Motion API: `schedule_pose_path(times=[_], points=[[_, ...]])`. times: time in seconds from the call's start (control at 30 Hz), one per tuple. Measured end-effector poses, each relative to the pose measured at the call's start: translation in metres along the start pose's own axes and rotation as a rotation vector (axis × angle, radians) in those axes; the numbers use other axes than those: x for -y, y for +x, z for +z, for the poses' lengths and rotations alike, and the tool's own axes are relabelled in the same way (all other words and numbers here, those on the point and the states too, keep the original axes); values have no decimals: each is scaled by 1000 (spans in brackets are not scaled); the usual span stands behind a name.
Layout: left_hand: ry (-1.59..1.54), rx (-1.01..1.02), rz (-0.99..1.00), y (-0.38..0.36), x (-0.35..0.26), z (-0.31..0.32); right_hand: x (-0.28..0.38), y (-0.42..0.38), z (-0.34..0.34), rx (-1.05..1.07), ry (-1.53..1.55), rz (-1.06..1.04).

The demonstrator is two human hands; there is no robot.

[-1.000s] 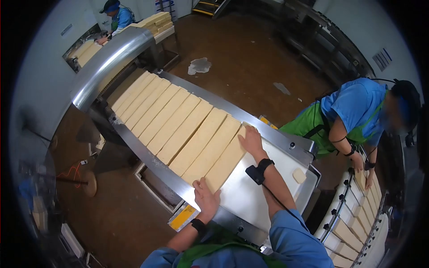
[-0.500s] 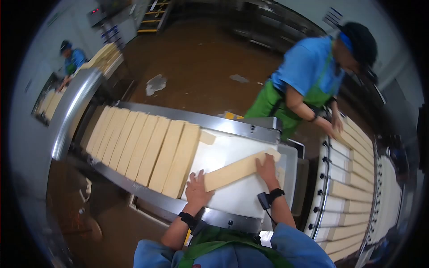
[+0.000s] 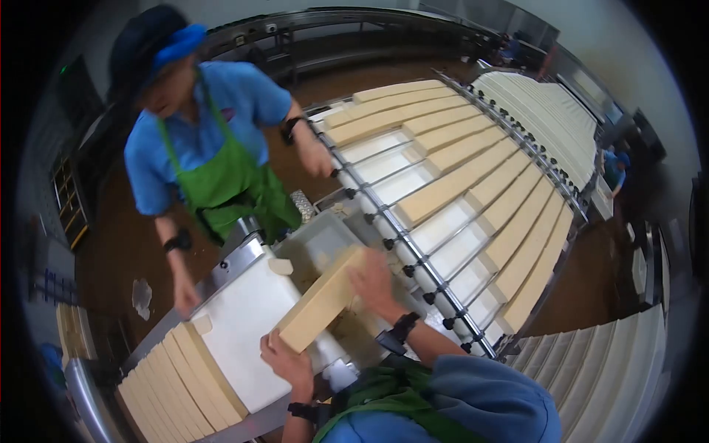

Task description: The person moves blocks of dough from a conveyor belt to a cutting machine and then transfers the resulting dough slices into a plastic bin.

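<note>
A long pale slab (image 3: 317,303) is held between my two hands, over the end of the white belt (image 3: 247,325) and a grey bin. My left hand (image 3: 286,362) grips its lower left end. At its upper right end is my right hand (image 3: 373,284), somewhat blurred. A row of upright pale slabs (image 3: 173,384) stands packed on the belt at the lower left. Beside my right hand, more slabs (image 3: 454,181) lie in lanes on the wide conveyor.
Across the belt stands a co-worker (image 3: 214,140) in a green apron, one hand near the packed slabs, the other near the conveyor's rail. The grey bin (image 3: 310,240) holds scraps. A metal rail (image 3: 421,258) with black knobs edges the conveyor.
The view has swung right toward the wide conveyor. My hands have lifted the slab off the belt and carried it to the bin side. The co-worker has turned and reaches toward the belt.
</note>
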State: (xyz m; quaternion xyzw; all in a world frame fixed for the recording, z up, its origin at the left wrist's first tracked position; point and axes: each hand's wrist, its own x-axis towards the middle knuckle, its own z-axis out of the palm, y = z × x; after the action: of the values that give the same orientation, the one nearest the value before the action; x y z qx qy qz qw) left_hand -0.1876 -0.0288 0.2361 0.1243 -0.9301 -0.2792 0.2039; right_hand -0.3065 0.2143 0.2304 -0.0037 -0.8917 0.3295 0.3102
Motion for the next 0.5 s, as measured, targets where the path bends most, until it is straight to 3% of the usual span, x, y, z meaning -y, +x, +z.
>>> schedule_pose_path(times=[0.17, 0.27, 0.33, 0.4, 0.47, 0.5], points=[[-72, 186, 201, 16, -142, 45, -109, 69, -113, -206, -116, 149], [-105, 338, 348, 26, -213, 64, -184, 101, -147, -306, -199, 122], [-146, 529, 416, 33, -245, 76, -225, 117, -162, -127, -238, 312], [-145, 502, 493, 42, -259, 95, -252, 128, -170, -30, -241, 357], [-142, 601, 508, 59, -278, 107, -269, 136, -170, 323, -393, 459], [-135, 600, 509, 67, -283, 114, -270, 139, -169, 323, -385, 460]])
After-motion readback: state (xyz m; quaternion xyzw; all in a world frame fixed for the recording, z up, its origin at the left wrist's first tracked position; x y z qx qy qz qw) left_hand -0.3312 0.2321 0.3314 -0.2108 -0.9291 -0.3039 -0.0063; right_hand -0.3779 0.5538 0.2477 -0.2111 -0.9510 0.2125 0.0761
